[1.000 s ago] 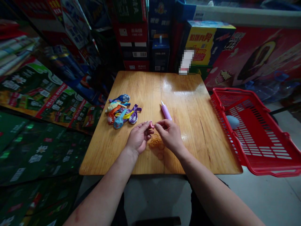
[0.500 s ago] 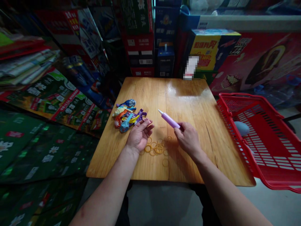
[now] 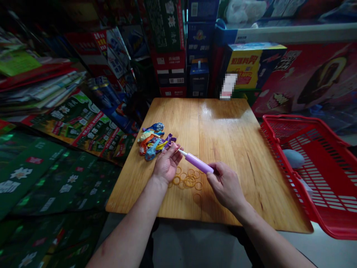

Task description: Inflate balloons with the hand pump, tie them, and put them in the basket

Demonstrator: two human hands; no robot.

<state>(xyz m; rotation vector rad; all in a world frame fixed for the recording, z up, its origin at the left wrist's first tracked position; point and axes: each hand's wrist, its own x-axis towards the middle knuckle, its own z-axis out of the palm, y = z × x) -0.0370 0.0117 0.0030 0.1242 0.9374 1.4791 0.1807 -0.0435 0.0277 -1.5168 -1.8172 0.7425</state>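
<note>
You're pinching a pink balloon [image 3: 176, 147] with your left hand [image 3: 166, 166], fingers closed, just beside the balloon pile [image 3: 153, 144]; your right hand [image 3: 225, 182] is gripping a purple hand pump [image 3: 196, 163], nozzle at the neck; you're needing a snug pinch there.

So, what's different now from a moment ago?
The right hand has taken hold of the purple hand pump and swung its white nozzle left, toward the small pink balloon pinched in the left hand. The loose balloons, rubber bands and red basket stayed put.
</note>
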